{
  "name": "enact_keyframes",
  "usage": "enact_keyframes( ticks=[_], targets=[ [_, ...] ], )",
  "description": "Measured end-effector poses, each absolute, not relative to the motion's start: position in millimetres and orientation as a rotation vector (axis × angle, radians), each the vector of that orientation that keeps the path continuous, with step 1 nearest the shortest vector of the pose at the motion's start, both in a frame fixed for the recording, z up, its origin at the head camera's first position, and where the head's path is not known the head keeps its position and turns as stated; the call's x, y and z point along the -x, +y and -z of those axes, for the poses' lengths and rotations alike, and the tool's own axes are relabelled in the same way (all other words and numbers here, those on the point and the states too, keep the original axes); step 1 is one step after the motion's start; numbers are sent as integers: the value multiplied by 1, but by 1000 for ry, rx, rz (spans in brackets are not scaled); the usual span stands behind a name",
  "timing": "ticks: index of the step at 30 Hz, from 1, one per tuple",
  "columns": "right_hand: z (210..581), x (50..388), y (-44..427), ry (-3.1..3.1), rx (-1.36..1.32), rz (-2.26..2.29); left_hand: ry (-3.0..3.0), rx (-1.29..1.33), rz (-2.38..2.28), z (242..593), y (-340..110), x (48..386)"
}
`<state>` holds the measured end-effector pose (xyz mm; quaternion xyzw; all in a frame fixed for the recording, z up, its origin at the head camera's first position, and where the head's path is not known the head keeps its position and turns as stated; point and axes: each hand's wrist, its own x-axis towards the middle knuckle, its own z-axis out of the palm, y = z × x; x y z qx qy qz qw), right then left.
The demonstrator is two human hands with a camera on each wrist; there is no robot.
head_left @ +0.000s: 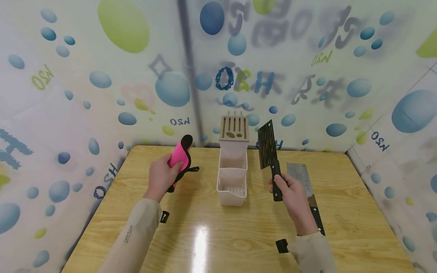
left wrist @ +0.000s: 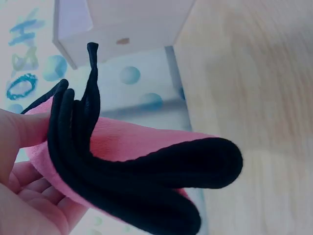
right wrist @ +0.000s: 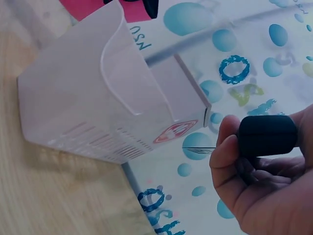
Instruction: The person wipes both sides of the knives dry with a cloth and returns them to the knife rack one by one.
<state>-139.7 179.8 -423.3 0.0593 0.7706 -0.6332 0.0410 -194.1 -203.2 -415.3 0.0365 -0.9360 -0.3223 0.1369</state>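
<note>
In the head view my left hand [head_left: 159, 176] grips a folded pink cloth [head_left: 178, 156] with black edging and a black loop. The left wrist view shows the thumb on one side of the folded pink cloth [left wrist: 132, 142] and the fingers beneath. My right hand [head_left: 296, 198] holds a cleaver [head_left: 267, 146] by its black handle, the dark streaked blade raised and pointing away. A white holder [head_left: 232, 199] with a brown slotted top stands between the hands, touched by neither. On the table beneath and beyond the right forearm lies a second knife [head_left: 297, 177] with a broad grey blade.
The wooden table [head_left: 205, 220] ends at a back wall [head_left: 136, 83] printed with coloured dots and letters. Side walls rise at left and right. The white holder has two open compartments in front of its slotted top. Black straps [head_left: 282, 245] show by both wrists.
</note>
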Motion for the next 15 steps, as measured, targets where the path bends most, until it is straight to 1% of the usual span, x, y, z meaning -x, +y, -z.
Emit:
enact_keyframes(
  ticks=[15],
  targets=[
    [386,167,151,2267,-101,2153,-2507,66,936,382,-173,206]
  ],
)
